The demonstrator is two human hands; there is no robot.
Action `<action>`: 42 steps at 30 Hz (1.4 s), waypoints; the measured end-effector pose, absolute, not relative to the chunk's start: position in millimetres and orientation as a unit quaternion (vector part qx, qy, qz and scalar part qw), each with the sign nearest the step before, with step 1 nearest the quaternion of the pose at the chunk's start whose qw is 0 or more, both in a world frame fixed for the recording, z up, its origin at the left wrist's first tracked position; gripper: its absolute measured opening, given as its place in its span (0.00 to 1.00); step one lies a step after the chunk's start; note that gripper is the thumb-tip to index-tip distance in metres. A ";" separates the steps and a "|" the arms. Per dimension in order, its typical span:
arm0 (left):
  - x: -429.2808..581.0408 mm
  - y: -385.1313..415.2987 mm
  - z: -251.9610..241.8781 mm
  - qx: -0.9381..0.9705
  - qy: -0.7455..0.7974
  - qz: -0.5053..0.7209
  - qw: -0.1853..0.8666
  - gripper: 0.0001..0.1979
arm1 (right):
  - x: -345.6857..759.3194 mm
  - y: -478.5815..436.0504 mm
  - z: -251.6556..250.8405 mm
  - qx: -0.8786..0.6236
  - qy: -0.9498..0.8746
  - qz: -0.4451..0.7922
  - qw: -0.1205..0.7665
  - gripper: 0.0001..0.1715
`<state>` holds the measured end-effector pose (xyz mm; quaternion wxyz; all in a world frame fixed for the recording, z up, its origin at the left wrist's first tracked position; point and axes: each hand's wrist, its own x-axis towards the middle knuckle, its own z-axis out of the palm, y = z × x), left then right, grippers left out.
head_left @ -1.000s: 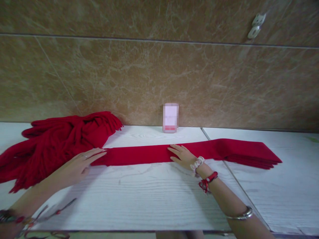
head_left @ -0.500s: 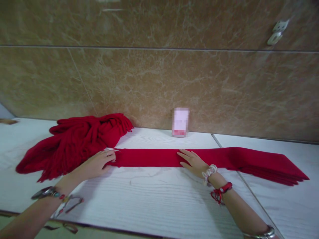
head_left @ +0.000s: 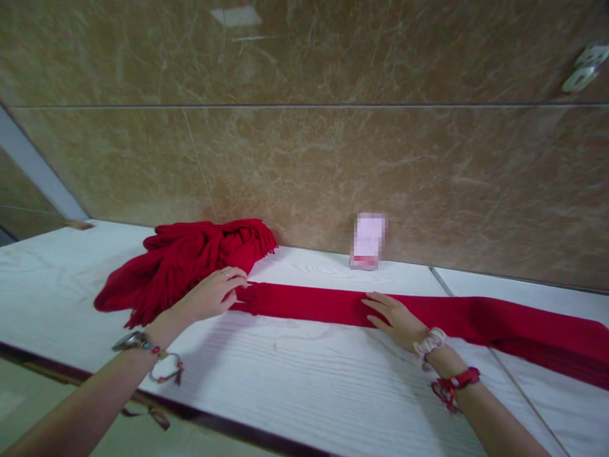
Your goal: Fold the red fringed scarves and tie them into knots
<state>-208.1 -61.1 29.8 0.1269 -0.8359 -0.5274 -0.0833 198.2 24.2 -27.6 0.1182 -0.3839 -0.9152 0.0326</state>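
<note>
folded red scarf point(head_left: 314, 304) lies along white table point(head_left: 295, 381) | my right hand point(head_left: 397, 322) rests fingers-spread on it | left hand point(head_left: 214, 294) half-curled at the fringe point(head_left: 251, 294), can't tell if pinching | fringe shows more than a second ago, so that end's readable

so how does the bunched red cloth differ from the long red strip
The bunched cloth is heaped and wrinkled, while the long strip is laid out much smoother. The long strip reaches the picture's right edge; the bunched cloth lies left of centre. The right hand rests on the strip, not the bunched cloth. Both are red and fringed.
</note>
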 end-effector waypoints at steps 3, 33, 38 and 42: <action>-192.5 -52.4 24.9 -0.856 -0.502 -0.083 0.090 0.15 | 188.1 21.8 -31.5 -0.353 -0.919 0.001 0.176 0.20; -188.1 -54.8 -5.0 -0.721 -0.643 -0.150 0.210 0.15 | 36.2 -1.5 -20.4 -0.272 -0.955 0.078 0.084 0.25; -192.1 -49.2 -9.0 -0.763 -0.622 -0.118 0.130 0.13 | 36.4 -2.3 -21.4 -0.274 -0.955 0.075 0.090 0.25; -202.9 -54.0 -4.9 -0.651 -0.722 -0.121 0.201 0.18 | 36.1 -4.0 -20.1 -0.278 -0.953 0.073 0.093 0.24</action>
